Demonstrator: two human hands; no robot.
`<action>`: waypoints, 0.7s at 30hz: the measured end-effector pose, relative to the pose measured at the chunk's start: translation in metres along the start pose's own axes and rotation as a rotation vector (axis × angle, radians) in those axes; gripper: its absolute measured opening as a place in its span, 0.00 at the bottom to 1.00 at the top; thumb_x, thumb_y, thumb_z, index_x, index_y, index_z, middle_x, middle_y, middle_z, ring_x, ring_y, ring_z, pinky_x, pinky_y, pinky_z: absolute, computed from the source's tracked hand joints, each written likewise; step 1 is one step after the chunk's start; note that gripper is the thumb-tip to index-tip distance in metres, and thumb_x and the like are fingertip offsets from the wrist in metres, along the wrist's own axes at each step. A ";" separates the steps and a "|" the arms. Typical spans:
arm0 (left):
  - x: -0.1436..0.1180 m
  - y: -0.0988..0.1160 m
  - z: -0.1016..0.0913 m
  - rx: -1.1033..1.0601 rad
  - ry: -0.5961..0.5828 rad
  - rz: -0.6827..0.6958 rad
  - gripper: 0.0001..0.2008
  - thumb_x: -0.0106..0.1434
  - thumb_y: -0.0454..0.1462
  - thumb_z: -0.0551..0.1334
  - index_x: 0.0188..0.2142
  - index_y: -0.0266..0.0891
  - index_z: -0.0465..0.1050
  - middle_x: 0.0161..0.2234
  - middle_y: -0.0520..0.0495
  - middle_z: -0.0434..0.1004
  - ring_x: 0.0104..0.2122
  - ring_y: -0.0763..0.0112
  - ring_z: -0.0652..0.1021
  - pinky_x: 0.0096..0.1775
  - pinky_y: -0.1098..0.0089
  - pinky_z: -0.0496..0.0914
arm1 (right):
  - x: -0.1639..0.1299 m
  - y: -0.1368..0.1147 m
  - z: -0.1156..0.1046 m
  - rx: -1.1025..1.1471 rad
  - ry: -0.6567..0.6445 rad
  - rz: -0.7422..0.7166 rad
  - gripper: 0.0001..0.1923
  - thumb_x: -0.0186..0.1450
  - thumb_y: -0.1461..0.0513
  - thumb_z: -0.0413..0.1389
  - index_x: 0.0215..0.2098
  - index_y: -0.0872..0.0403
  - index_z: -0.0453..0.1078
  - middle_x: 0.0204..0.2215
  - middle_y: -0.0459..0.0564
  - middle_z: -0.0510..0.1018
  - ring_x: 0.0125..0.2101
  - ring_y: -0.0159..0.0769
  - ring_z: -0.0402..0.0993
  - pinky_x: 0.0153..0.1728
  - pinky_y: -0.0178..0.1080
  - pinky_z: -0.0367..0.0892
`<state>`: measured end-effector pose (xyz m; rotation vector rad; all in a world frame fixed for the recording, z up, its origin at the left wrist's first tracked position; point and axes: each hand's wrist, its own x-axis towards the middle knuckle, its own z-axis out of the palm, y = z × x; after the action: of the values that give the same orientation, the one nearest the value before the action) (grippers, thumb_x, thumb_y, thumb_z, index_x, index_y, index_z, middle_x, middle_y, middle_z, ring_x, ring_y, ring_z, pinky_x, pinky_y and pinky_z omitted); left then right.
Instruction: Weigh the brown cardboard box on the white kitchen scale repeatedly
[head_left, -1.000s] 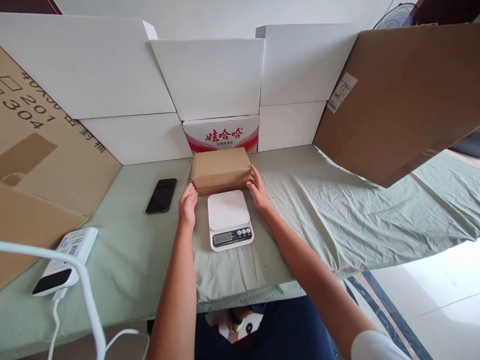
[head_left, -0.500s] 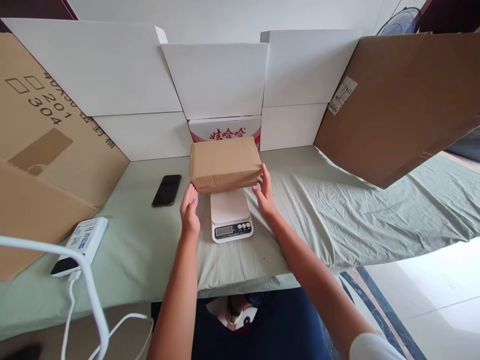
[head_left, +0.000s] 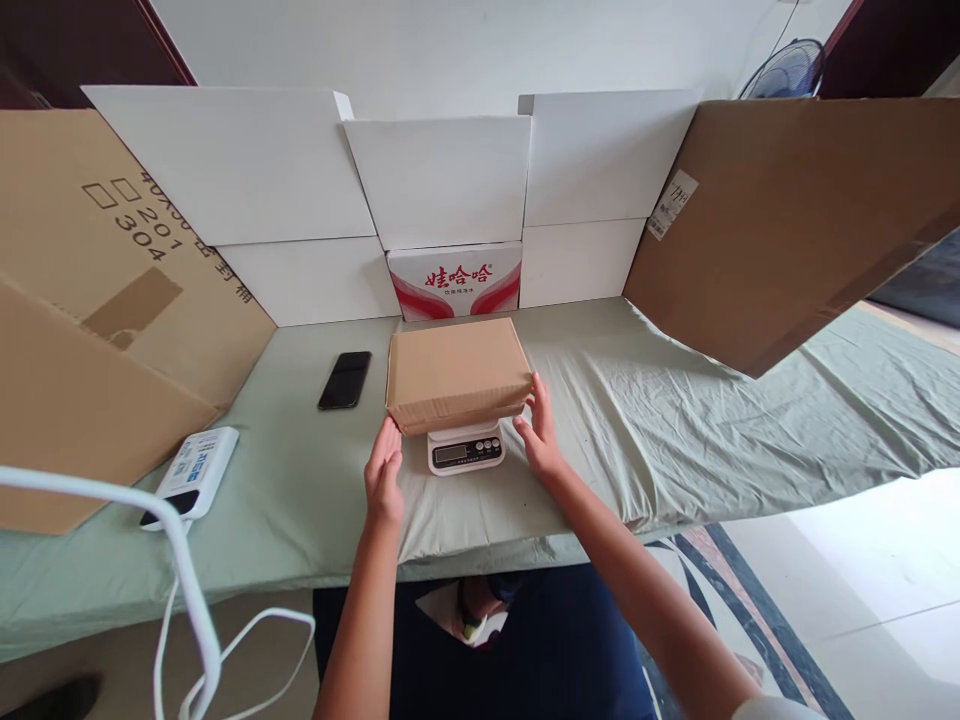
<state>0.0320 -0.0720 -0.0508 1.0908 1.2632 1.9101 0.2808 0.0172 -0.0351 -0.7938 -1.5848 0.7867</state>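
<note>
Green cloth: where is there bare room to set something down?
Widest: the cloth between the right hand and the labelled brown carton. Smaller: between the black smartphone and the white corded device. Crowded: the middle, where that hand and the left hand hold the cardboard box over the digital scale.

- Plain light brown covers the small box (head_left: 459,370).
- The kitchen scale (head_left: 442,466) is white, with a black control panel (head_left: 491,455), a grey display (head_left: 451,453) and pale buttons (head_left: 489,445).
- Solid black marks the phone (head_left: 345,380).
- The power bank (head_left: 212,462) shows white, blue lettering and a black end.
- Pale sage green, unpatterned, is the cloth (head_left: 315,490).
- Red characters and sweeping red bands cross the white-grey carton (head_left: 454,302).
- White panels (head_left: 442,180) stand behind.
- Tan cardboard (head_left: 52,220), left, bears dark print and a browner strip (head_left: 135,305); deeper brown cardboard (head_left: 787,220), right, carries a white label (head_left: 673,204) with black markings.
- Navy trousers (head_left: 577,640) show below.
</note>
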 end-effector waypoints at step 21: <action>0.001 -0.007 0.000 -0.028 0.035 -0.011 0.29 0.63 0.45 0.64 0.63 0.42 0.72 0.65 0.39 0.68 0.67 0.50 0.65 0.67 0.54 0.58 | 0.004 0.007 0.002 -0.001 0.034 -0.032 0.34 0.70 0.46 0.52 0.72 0.38 0.50 0.65 0.52 0.61 0.64 0.49 0.60 0.60 0.54 0.66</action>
<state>0.0319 -0.0690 -0.0571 1.0385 1.2546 1.9412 0.2787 0.0243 -0.0391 -0.7768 -1.5637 0.7454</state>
